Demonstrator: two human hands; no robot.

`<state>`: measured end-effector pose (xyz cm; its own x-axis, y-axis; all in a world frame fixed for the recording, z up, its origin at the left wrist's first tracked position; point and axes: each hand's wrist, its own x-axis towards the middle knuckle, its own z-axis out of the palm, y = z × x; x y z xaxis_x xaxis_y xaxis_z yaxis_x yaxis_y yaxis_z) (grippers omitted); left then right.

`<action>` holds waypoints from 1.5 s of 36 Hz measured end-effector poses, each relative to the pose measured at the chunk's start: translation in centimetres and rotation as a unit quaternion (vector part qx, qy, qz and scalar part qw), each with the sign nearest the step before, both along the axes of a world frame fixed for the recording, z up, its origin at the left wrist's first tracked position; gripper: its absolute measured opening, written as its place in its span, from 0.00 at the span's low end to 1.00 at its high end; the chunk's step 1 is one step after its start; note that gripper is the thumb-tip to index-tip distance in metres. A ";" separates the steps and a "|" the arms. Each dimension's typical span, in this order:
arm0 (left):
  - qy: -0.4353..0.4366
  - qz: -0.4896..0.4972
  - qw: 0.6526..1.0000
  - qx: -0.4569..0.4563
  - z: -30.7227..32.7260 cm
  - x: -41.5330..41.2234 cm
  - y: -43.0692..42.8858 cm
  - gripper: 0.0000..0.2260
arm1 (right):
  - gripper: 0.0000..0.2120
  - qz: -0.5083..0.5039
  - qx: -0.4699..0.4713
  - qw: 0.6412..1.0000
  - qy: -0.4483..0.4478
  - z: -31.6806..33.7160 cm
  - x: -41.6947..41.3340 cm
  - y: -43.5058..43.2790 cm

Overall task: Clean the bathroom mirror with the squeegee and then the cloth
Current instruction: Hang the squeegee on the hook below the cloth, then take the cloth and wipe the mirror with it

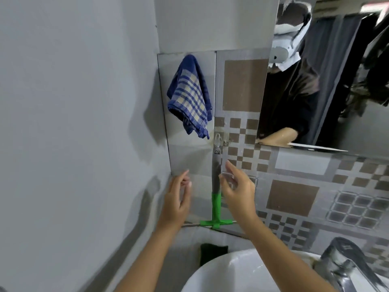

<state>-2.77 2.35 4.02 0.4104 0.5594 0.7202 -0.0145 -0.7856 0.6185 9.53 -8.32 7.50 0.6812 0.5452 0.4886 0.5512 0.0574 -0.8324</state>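
Observation:
A squeegee (216,199) with a grey handle and green neck and blade hangs from a clear wall hook (217,139), blade down. My right hand (236,191) is right beside the grey handle, fingers spread, not gripping it. To the left of the squeegee, my left hand (176,202) is raised with loosely curled fingers and holds nothing. A blue and cream checked cloth (189,95) hangs on the wall above my left hand. The mirror (328,85) fills the upper right and reflects a person in a dark top.
A white sink basin (221,275) lies below, with a chrome tap (345,262) at the lower right. A dark green sponge (212,252) rests behind the basin. A plain grey wall (73,123) closes the left side; patterned tiles (294,197) cover the wall under the mirror.

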 end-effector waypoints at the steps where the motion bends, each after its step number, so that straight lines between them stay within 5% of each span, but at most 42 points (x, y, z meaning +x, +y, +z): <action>1: -0.037 0.010 0.999 0.025 2.0 -0.2 0.3 0.11 | 0.22 -0.001 0.013 1.000 -0.005 1.4 -0.3 0.0; 7: -0.159 0.020 0.983 0.092 14.9 0.0 2.8 0.11 | 0.19 0.001 0.086 0.994 -0.067 10.1 -1.3 1.5; 15: -0.090 -0.040 0.988 0.118 25.6 3.1 7.0 0.11 | 0.13 0.003 0.127 0.988 -0.084 17.8 -1.3 6.0; 29: -0.037 -0.094 0.986 0.135 25.2 5.2 9.1 0.11 | 0.07 0.030 0.136 0.990 -0.038 19.7 0.9 7.7; 34: -0.002 -0.084 0.986 0.146 25.2 5.1 8.4 0.15 | 0.08 0.006 0.114 0.988 -0.101 23.0 2.2 5.9; 41: -0.073 -0.082 0.971 0.212 28.5 4.5 5.8 0.09 | 0.08 0.031 0.103 0.979 -0.174 27.2 2.5 2.3; 54: 0.003 -0.338 0.940 0.050 29.6 7.0 -5.4 0.07 | 0.10 0.012 0.108 0.983 -0.149 25.9 5.6 -12.1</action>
<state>4.21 -3.05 33.60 0.6523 0.0993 0.7514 -0.5275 -0.6525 0.5441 15.17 -20.45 33.39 0.4778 0.4202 0.7714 0.7654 0.2317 -0.6003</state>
